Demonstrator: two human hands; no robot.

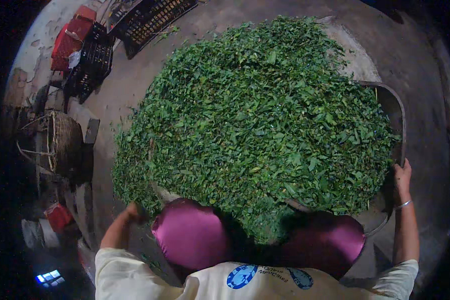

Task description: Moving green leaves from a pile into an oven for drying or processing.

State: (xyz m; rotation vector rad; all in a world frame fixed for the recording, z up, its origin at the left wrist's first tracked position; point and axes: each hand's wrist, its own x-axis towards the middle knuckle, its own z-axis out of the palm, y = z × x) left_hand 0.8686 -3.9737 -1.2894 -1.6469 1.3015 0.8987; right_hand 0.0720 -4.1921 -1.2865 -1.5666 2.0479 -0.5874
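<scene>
A big heap of chopped green leaves spreads in front of my knees. At its right side, the curved rim of a dark, wide basin shows beside the leaves. My right hand is closed on that rim at the near right, its wrist bearing a pale bangle. My left hand is low at the near left edge of the heap, beside my left knee. Shadow hides its fingers, so I cannot make out whether it holds anything. Leaves hide most of the basin.
Black plastic crates stand at the far left, with a red container by another crate. A woven basket lies on its side at left. A red object is below it. Pale sacking shows behind the heap.
</scene>
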